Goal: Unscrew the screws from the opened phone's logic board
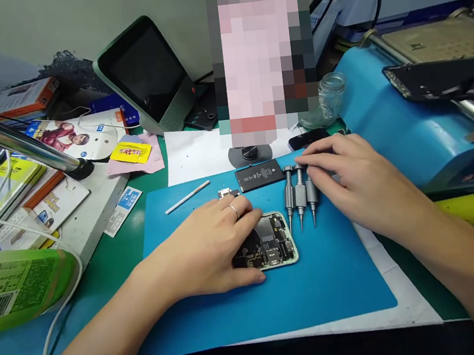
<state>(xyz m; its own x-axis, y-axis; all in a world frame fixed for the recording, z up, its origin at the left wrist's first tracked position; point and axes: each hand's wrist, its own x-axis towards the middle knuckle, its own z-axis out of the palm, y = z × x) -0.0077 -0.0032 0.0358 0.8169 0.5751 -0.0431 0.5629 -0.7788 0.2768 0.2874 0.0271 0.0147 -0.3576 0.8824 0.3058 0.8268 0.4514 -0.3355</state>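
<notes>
My left hand [210,242] lies over an opened phone [271,241], its thumb at the near edge and fingers curled over the far side. The phone's circuit board and SIM slot show at its right end; my hand covers the rest. Three grey precision screwdrivers [300,195] lie side by side, tips toward me. My right hand [350,171] has its thumb and fingertips closed at the cap end of the middle and right screwdrivers. Just beyond the phone are a black battery [260,175] and a small metal part [225,194]. A thin white stick [188,197] lies farther left.
A blue mat [317,293] lies under the work. On the right stands a blue machine [386,111] carrying a black screen panel [442,79]. A glass jar [330,97] and a tilted display device [145,68] stand behind. Books [9,190] and a green package [20,290] crowd the left.
</notes>
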